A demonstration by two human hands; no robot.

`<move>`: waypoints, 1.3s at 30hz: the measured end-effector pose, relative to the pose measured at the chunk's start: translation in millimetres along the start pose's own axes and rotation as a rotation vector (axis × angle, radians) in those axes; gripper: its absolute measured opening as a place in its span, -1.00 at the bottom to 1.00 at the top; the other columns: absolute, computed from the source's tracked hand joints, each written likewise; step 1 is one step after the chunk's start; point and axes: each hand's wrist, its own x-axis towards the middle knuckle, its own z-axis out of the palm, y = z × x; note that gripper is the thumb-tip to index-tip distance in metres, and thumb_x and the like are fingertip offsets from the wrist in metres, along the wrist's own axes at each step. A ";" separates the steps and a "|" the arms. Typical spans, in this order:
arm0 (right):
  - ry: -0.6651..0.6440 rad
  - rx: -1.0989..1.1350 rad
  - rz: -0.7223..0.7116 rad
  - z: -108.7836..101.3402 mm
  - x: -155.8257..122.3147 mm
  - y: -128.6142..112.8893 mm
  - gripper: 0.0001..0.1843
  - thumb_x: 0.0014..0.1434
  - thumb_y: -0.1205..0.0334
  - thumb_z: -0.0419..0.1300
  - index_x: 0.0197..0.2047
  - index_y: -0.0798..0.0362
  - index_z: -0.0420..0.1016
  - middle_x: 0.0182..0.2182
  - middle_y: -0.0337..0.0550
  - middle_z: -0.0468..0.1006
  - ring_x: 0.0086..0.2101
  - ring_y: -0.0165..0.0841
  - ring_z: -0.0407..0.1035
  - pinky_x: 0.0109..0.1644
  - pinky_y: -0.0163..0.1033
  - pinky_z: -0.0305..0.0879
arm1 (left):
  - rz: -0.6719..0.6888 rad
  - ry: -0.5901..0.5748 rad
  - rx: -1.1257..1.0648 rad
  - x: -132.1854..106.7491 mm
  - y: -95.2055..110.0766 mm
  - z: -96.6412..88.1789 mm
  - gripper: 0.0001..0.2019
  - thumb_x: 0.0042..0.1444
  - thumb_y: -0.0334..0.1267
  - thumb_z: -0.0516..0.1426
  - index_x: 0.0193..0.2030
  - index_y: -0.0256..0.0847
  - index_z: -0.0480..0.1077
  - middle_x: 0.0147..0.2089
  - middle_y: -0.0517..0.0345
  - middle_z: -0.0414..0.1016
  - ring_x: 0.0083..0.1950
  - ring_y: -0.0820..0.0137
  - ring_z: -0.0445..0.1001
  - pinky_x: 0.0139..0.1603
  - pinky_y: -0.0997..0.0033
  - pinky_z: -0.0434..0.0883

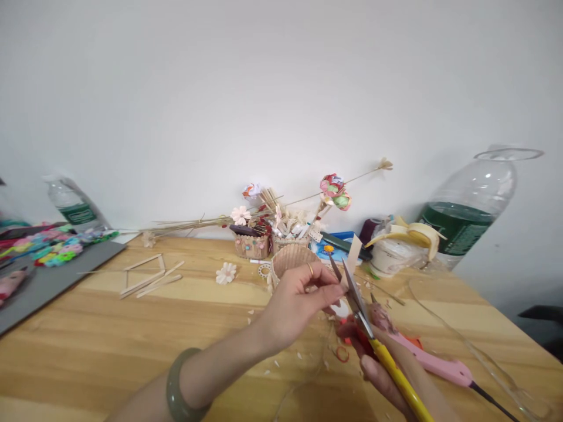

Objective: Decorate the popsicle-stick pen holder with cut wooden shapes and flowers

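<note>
My left hand [299,296], with a ring on one finger, pinches a pale, paper-like strip [353,258] near its lower end. In my right hand [380,369] are scissors [361,319] with yellow handles and metal blades. The blades stand a little apart at the strip, close to my left fingertips. Just behind my left hand stands a round woven-looking basket [294,258], partly hidden by the hand. A pink glue gun [433,360] with a dark cable lies to the right of my right hand.
Two small decorated holders [251,245] with dried stems and paper flowers stand against the wall. A peeled banana [413,234] rests on a white cup [386,261] near a large bottle [468,217]. Wooden sticks [152,278] and a cream flower [226,274] lie left; small scraps are scattered in front.
</note>
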 end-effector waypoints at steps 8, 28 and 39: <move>-0.008 -0.015 0.010 -2.9 1.1 -12.6 -0.45 -0.09 -0.33 0.13 -0.31 -0.02 0.52 -0.52 -0.15 0.45 -0.57 -0.33 0.29 -0.51 -0.25 0.25 | 0.006 -0.002 0.059 -0.5 -0.6 -0.8 -0.81 -0.02 -0.21 0.19 -0.50 -0.25 0.30 -0.49 0.28 0.30 -0.45 0.57 0.29 -0.36 0.57 0.32; -0.381 0.033 0.136 -13.5 21.1 27.7 -0.42 -0.11 -0.33 0.17 -0.30 0.05 0.42 -0.64 -0.28 0.26 -0.61 -0.40 0.18 -0.58 -0.28 0.09 | -0.058 0.089 0.062 -0.8 -2.0 0.4 -0.85 -0.13 -0.27 0.27 -0.49 -0.31 0.43 -0.54 0.25 0.43 -0.51 0.58 0.37 -0.40 0.55 0.33; -0.296 0.038 0.034 -15.5 23.5 30.4 -0.51 -0.12 -0.30 0.18 -0.49 0.00 0.35 -0.62 -0.26 0.27 -0.62 -0.41 0.19 -0.61 -0.30 0.12 | -0.072 0.074 0.008 -1.8 -1.4 0.7 -0.78 -0.23 -0.21 0.34 -0.52 -0.30 0.45 -0.57 0.25 0.46 -0.51 0.57 0.40 -0.40 0.57 0.37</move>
